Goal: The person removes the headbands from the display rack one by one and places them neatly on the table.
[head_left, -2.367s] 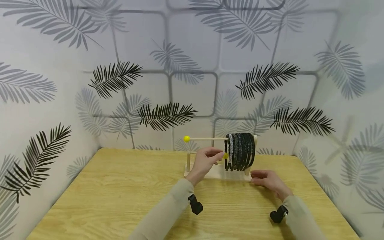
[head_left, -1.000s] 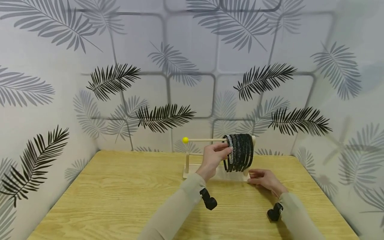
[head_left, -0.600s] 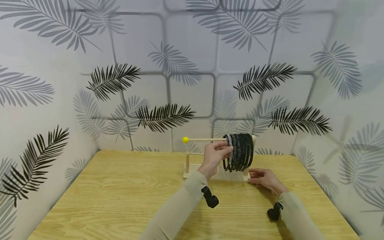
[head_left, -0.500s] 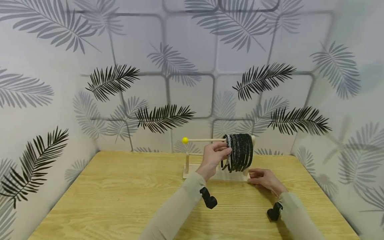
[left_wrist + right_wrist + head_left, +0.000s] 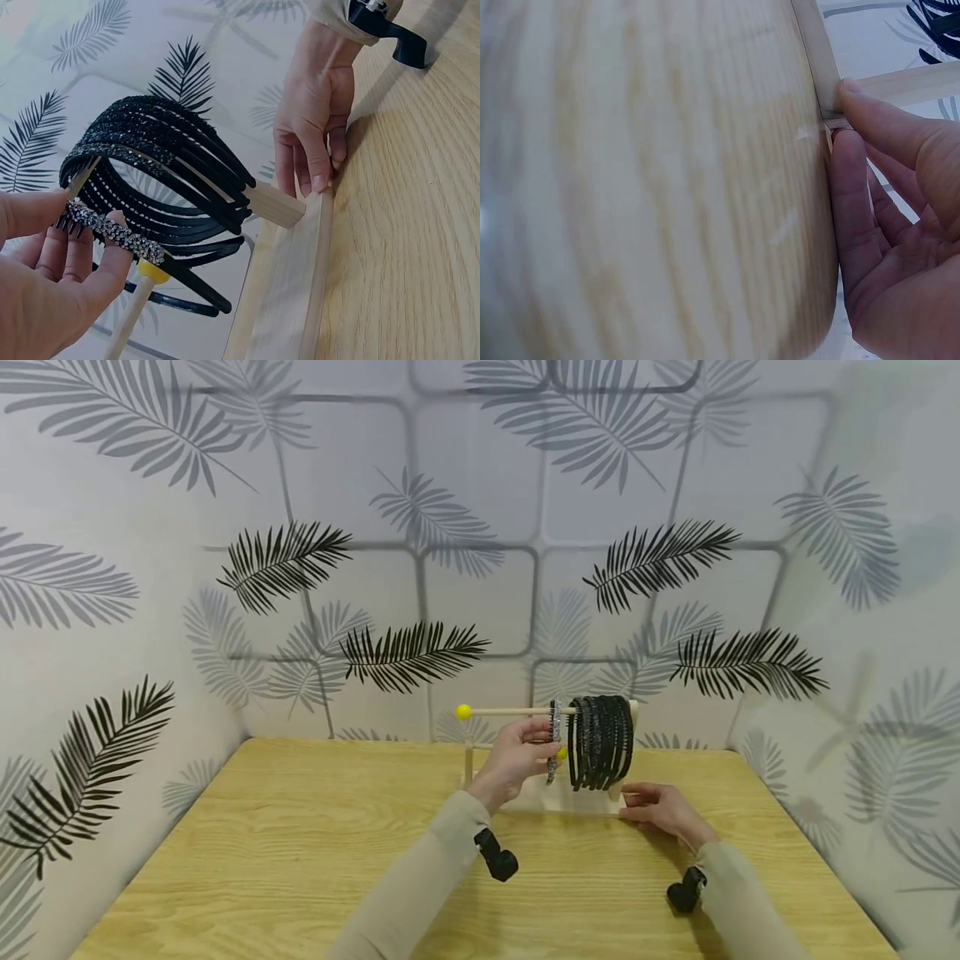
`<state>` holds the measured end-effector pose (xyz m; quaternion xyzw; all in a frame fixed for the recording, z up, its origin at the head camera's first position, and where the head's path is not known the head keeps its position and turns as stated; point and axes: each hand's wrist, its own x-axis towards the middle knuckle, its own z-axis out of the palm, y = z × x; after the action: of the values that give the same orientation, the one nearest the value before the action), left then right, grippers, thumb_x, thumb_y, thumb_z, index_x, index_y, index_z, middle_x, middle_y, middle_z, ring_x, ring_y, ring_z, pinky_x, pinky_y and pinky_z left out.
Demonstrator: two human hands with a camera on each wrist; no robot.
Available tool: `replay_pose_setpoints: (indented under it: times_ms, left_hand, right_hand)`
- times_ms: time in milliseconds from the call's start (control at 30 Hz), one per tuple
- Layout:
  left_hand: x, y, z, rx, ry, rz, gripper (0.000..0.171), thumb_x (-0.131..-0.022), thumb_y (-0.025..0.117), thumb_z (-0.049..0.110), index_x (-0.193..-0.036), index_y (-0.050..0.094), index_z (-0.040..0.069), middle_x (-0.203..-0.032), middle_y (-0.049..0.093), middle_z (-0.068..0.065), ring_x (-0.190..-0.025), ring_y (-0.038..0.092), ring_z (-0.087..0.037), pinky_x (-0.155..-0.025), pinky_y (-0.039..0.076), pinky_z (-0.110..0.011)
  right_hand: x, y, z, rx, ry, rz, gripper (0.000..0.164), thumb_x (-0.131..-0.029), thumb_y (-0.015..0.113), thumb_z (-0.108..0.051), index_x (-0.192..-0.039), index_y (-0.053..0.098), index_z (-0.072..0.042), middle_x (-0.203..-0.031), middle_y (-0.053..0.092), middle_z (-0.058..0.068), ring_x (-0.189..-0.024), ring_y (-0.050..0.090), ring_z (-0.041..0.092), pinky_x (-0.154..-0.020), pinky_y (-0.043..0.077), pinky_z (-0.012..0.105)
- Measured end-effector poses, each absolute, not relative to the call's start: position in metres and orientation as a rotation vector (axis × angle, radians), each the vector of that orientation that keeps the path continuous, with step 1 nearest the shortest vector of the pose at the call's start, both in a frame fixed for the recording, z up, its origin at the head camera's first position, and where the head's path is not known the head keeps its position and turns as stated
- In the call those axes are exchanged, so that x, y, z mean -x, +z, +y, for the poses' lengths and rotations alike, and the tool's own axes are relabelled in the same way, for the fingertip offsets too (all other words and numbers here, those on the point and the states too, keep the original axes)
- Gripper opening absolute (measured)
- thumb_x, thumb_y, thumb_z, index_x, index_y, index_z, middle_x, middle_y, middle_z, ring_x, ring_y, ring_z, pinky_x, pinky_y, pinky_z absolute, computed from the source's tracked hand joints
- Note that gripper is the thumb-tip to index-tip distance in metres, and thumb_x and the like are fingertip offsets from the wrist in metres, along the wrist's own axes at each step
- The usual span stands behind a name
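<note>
My left hand (image 5: 510, 764) pinches a headband studded with silver stones (image 5: 120, 236) between thumb and fingers. In the head view it stands apart, to the left of a tight row of black headbands (image 5: 600, 743) hanging on the upper rod of a wooden headband rack (image 5: 540, 797). Whether the silver one still loops over that rod is unclear. Small comb teeth show on its inner side in the left wrist view. My right hand (image 5: 667, 810) grips the right end of the rack's base, the thumb (image 5: 870, 105) on the wood and the fingers low beside it.
A yellow ball (image 5: 464, 712) caps the left end of the upper rod. Another yellow ball (image 5: 154, 271) tips the lower rod, close to the silver headband. The rack stands near the back of a wood-grain table (image 5: 300, 860), before a leaf-patterned wall (image 5: 480, 593).
From among the other headbands, my left hand has drawn the silver-studded headband leftward, opening a gap and uncovering the lower yellow ball. My right hand has stayed at the base.
</note>
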<state>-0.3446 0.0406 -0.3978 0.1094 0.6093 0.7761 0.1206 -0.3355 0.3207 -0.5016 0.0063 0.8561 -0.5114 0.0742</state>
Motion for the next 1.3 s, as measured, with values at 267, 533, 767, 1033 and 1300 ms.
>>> replay_pose_setpoints:
  times_ms: [267,533,767,1033,1300]
  left_hand:
    - [0.346,-0.399,0.028,-0.290,2.228,1.834,0.036,-0.092,0.063,-0.004,-0.127,0.059,0.000,-0.112,0.058,-0.015,-0.100,0.063,-0.026,-0.091,0.055,-0.046]
    - [0.346,-0.401,0.013,-0.276,2.188,1.941,0.031,-0.091,0.066,-0.002,-0.122,0.064,0.000,-0.102,0.059,-0.007,-0.089,0.062,-0.015,-0.089,0.056,-0.045]
    - [0.347,-0.403,-0.002,-0.354,2.169,1.936,0.031,-0.095,0.059,-0.003,-0.126,0.060,-0.003,-0.096,0.053,-0.001,-0.089,0.057,-0.014,-0.087,0.057,-0.042]
    - [0.350,-0.414,-0.019,-0.413,2.158,1.937,0.041,-0.096,0.059,0.000,-0.137,0.055,0.001,-0.123,0.057,-0.017,-0.104,0.060,-0.022,-0.085,0.056,-0.033]
    - [0.350,-0.418,-0.030,-0.389,2.203,1.904,0.046,-0.097,0.059,0.002,-0.142,0.051,0.004,-0.121,0.059,-0.012,-0.106,0.060,-0.022,-0.089,0.056,-0.036]
  right_hand:
    - [0.336,-0.502,0.318,-0.019,-1.516,2.570,0.063,-0.085,0.078,-0.019,-0.138,0.052,0.004,-0.116,0.066,0.019,-0.086,0.066,0.011,-0.071,0.058,0.031]
    - [0.337,-0.503,0.317,-0.013,-1.516,2.575,0.063,-0.085,0.078,-0.018,-0.138,0.051,0.005,-0.116,0.066,0.021,-0.085,0.067,0.012,-0.070,0.058,0.031]
    - [0.339,-0.505,0.315,-0.016,-1.513,2.576,0.062,-0.086,0.077,-0.017,-0.138,0.052,0.004,-0.119,0.065,0.022,-0.088,0.066,0.011,-0.071,0.058,0.031]
    - [0.338,-0.505,0.316,-0.021,-1.507,2.579,0.062,-0.086,0.077,-0.016,-0.138,0.051,0.004,-0.119,0.065,0.022,-0.089,0.067,0.012,-0.072,0.058,0.032]
    - [0.335,-0.501,0.320,-0.038,-1.515,2.573,0.063,-0.087,0.077,-0.018,-0.140,0.050,0.004,-0.118,0.065,0.020,-0.087,0.066,0.012,-0.072,0.058,0.030]
